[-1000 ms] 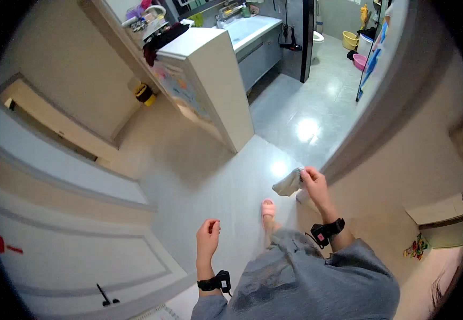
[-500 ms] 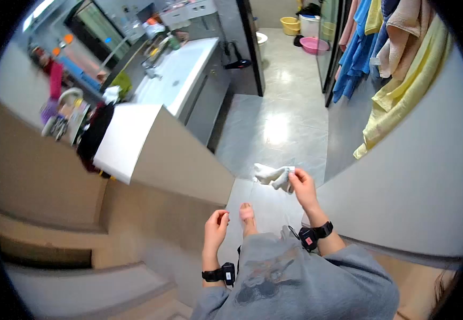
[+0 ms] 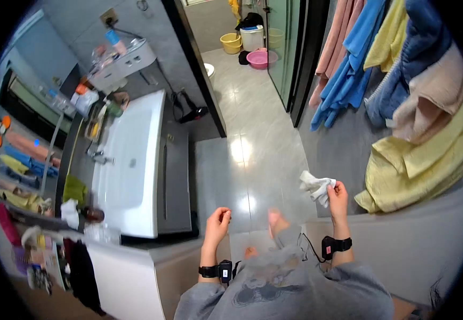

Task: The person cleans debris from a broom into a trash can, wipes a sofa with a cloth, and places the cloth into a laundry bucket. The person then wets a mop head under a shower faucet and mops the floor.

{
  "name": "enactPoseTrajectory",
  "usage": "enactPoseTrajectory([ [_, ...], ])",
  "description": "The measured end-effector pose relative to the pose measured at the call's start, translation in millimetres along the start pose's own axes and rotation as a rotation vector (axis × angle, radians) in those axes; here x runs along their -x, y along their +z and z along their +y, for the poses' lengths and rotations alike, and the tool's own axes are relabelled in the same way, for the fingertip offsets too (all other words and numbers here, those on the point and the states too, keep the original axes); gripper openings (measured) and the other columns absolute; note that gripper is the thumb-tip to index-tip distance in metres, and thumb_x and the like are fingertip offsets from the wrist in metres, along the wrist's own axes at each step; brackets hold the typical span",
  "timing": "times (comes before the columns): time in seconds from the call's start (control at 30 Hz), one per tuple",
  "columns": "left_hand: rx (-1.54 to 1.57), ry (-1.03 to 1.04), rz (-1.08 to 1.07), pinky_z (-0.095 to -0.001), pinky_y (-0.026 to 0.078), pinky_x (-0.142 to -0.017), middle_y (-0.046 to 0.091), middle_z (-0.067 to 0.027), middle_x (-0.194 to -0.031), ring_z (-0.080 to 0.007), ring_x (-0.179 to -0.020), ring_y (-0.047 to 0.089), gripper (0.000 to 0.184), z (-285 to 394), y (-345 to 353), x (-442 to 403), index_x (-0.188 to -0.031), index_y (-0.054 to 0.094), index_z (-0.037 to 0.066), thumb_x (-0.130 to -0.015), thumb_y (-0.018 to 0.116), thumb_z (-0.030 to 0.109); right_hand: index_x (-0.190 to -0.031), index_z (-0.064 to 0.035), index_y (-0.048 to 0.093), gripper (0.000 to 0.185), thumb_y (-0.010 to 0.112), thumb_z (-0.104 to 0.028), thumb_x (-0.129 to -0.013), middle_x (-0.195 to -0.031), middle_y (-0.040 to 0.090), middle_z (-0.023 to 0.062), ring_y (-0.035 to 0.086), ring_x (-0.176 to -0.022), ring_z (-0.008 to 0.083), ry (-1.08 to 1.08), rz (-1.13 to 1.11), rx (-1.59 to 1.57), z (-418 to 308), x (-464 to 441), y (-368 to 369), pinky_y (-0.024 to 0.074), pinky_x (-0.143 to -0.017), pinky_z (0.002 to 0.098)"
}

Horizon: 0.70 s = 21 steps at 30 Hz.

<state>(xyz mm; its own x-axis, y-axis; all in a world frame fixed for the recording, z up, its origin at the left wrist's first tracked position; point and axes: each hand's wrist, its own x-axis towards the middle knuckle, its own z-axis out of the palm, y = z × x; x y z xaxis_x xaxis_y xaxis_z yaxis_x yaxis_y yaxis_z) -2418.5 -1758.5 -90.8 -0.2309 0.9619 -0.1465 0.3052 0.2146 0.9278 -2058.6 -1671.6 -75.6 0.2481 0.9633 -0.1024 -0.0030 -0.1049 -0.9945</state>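
**White cloth (image 3: 315,184) was pinched in the right hand (image 3: 339,201)**

The cloth was clamped between thumb and fingers and was held above the tiled floor (image 3: 271,165), near the lower yellow towel (image 3: 428,170). The left hand (image 3: 216,226) was held well apart from it, with the washbasin (image 3: 154,160) off to its left; its fingers were curled inward, but whether their tips met could not be told.

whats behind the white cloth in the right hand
Past the white cloth in the right hand, grey floor shows on the left and grey wall on the right; what lies directly behind is covered.
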Motion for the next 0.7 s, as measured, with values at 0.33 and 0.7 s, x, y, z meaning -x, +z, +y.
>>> enactPoseTrajectory([
  [0.33, -0.078, 0.036, -0.058, -0.0257, 0.046, -0.061, 0.061, -0.0067, -0.072, -0.0127, -0.067, 0.059, 0.018, 62, 35, -270, -0.093, 0.058, 0.0, -0.088, 0.053, 0.016, -0.107, 0.0042, 0.049, 0.022, 0.051, -0.001, -0.086, -0.099, 0.058, 0.0091, 0.057, -0.089, 0.0133, -0.018, 0.003, -0.09, 9, -259, 84, 0.0453, -0.08, 0.0255],
  [0.7, -0.078, 0.045, -0.023, -0.0259, 0.046, -0.062, 0.061, -0.0072, -0.072, -0.0123, -0.068, 0.058, 0.017, 114, 51, -536, -0.093, 0.058, 0.0, -0.088, 0.053, 0.016, -0.108, 0.0031, 0.05, 0.022, 0.051, -0.003, -0.086, -0.1, 0.058, 0.0081, 0.056, -0.089, 0.0122, -0.04, -0.171, -0.108, -39, -515, 213, 0.0449, -0.079, 0.0254],
])
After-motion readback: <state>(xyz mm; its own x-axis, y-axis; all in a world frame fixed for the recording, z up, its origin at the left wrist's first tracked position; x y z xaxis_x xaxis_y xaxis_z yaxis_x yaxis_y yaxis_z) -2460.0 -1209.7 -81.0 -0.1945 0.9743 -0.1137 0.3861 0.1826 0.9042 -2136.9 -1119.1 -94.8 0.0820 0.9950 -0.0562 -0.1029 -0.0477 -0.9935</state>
